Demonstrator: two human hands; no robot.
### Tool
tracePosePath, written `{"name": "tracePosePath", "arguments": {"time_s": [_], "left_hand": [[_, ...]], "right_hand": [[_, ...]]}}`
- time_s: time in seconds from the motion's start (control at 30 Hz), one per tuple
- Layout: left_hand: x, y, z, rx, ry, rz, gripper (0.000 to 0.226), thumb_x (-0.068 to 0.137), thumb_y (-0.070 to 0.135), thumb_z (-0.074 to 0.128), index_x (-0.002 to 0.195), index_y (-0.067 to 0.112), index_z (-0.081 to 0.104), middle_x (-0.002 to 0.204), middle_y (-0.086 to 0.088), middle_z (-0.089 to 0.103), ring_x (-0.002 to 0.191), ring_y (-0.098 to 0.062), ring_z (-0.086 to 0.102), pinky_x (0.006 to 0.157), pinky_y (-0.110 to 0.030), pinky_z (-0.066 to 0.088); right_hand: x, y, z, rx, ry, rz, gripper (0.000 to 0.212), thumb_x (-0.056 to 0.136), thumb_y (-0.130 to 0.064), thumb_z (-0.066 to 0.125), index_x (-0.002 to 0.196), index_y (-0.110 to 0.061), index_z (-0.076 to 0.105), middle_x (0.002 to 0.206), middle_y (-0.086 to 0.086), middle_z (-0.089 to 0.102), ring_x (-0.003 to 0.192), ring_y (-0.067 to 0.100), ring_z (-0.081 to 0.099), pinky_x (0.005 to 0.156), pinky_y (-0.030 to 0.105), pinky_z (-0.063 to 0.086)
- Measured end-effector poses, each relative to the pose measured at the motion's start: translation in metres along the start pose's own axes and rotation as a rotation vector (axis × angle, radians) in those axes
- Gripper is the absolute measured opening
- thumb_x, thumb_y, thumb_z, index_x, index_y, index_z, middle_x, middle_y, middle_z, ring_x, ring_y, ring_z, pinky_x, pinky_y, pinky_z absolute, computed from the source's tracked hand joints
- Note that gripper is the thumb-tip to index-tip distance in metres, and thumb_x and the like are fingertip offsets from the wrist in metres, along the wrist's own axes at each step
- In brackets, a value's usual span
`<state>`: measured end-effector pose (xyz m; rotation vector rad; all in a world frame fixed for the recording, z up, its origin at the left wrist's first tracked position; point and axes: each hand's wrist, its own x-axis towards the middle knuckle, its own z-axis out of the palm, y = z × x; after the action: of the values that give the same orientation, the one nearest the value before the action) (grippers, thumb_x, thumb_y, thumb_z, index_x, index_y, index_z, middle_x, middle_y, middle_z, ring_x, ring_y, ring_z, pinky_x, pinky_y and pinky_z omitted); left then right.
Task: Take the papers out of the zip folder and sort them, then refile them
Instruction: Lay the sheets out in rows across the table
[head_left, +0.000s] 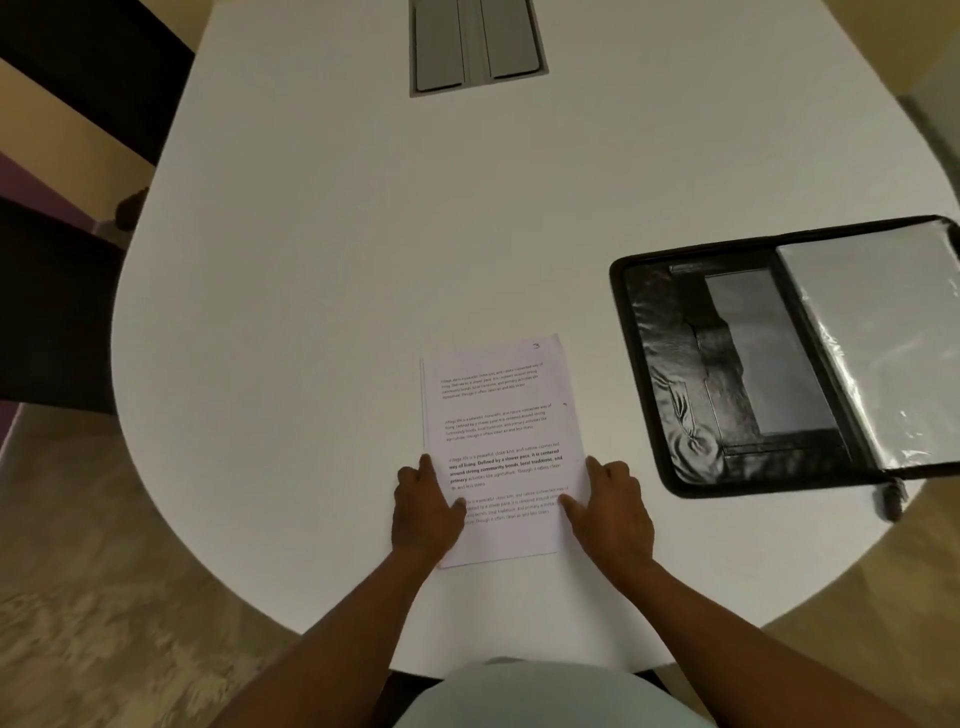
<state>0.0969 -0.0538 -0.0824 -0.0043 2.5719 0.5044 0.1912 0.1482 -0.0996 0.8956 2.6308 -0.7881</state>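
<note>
A stack of printed white papers (501, 415) lies flat on the white table (322, 270) in front of me, its top sheet marked with a handwritten 3 at the upper right corner. My left hand (426, 506) rests on the stack's lower left edge, thumb on the page. My right hand (610, 506) rests on the lower right edge, thumb on the page and fingers on the table beside it. The black zip folder (670, 374) lies open to the right, showing dark inner pockets and clear plastic sleeves. Both hands are apart from it.
A grey cable hatch (478, 44) is set into the table at the far middle. The table's curved edge runs close on the left and near side. Dark chairs (57, 312) stand at the left over a wooden floor.
</note>
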Motion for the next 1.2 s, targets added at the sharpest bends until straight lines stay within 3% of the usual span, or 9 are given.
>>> {"name": "tracePosePath", "arguments": {"time_s": [0.27,0.47,0.57,0.67,0.8,0.93,1.0,1.07,1.2], "left_hand": [[-0.007,0.002,0.008,0.078,-0.002,0.020,0.067,0.088,0.036,0.062,0.143,0.012,0.032,0.132,-0.011,0.033,0.122,-0.028,0.040,0.096,-0.036,0.042],[-0.009,-0.001,0.013,0.324,0.094,0.207,0.058,0.090,0.034,0.058,0.141,0.016,0.038,0.156,-0.012,0.013,0.139,-0.029,0.023,0.111,-0.037,0.027],[-0.006,0.015,0.015,0.017,0.052,0.309,0.049,0.091,0.036,0.061,0.134,0.015,0.049,0.149,-0.006,0.036,0.136,-0.023,0.036,0.106,-0.026,0.033],[-0.001,0.041,0.010,-0.278,-0.017,0.219,0.052,0.087,0.053,0.060,0.124,0.016,0.059,0.127,-0.001,0.060,0.116,-0.016,0.056,0.091,-0.019,0.038],[0.010,0.065,0.003,-0.169,-0.063,0.133,0.066,0.080,0.075,0.047,0.114,0.021,0.064,0.116,0.004,0.067,0.105,-0.017,0.062,0.084,-0.027,0.043],[0.018,0.072,-0.003,-0.172,-0.044,0.108,0.049,0.090,0.060,0.049,0.106,0.017,0.068,0.106,0.000,0.070,0.093,-0.017,0.063,0.079,-0.028,0.047],[0.019,0.071,-0.005,-0.154,-0.048,0.130,0.037,0.097,0.044,0.048,0.111,0.014,0.065,0.112,-0.003,0.069,0.093,-0.019,0.063,0.076,-0.026,0.047],[0.019,0.069,-0.005,-0.144,-0.051,0.164,0.033,0.099,0.034,0.045,0.114,0.011,0.063,0.115,-0.006,0.067,0.092,-0.021,0.062,0.072,-0.025,0.046],[0.019,0.069,-0.006,-0.108,-0.058,0.207,0.034,0.100,0.030,0.042,0.120,0.008,0.060,0.121,-0.008,0.064,0.102,-0.024,0.061,0.077,-0.024,0.043]], "right_hand": [[-0.004,0.003,0.008,-0.133,0.066,-0.152,0.068,0.090,-0.047,0.060,0.145,-0.014,0.038,0.134,0.006,0.048,0.115,0.023,0.049,0.087,0.034,0.047],[-0.005,0.005,0.016,-0.069,0.060,-0.222,0.060,0.091,-0.025,0.063,0.145,-0.013,0.041,0.149,0.009,0.040,0.132,0.027,0.041,0.106,0.039,0.036],[-0.005,0.001,0.015,0.084,0.056,-0.276,0.046,0.092,-0.018,0.060,0.137,-0.014,0.050,0.133,0.007,0.056,0.119,0.024,0.050,0.100,0.033,0.040],[-0.007,-0.007,0.014,0.197,0.108,-0.308,0.036,0.092,-0.018,0.062,0.128,-0.017,0.059,0.121,0.004,0.064,0.111,0.022,0.056,0.097,0.031,0.043],[-0.010,-0.021,0.016,0.240,0.075,-0.416,0.041,0.092,-0.022,0.062,0.133,-0.018,0.056,0.128,0.003,0.062,0.116,0.021,0.056,0.104,0.032,0.042],[-0.017,-0.032,0.013,0.343,-0.043,-0.479,0.051,0.096,-0.037,0.053,0.143,-0.021,0.040,0.142,-0.003,0.051,0.127,0.012,0.049,0.109,0.027,0.037],[-0.019,-0.034,0.010,0.416,-0.122,-0.444,0.053,0.096,-0.050,0.045,0.142,-0.025,0.036,0.143,-0.008,0.048,0.127,0.008,0.048,0.107,0.026,0.040],[-0.017,-0.034,0.008,0.481,-0.082,-0.341,0.059,0.094,-0.061,0.037,0.140,-0.025,0.037,0.140,-0.006,0.051,0.124,0.011,0.051,0.104,0.030,0.045],[-0.004,-0.027,0.008,0.393,0.071,-0.076,0.058,0.095,-0.036,0.056,0.145,-0.015,0.035,0.142,0.007,0.048,0.128,0.023,0.045,0.105,0.037,0.040]]}}
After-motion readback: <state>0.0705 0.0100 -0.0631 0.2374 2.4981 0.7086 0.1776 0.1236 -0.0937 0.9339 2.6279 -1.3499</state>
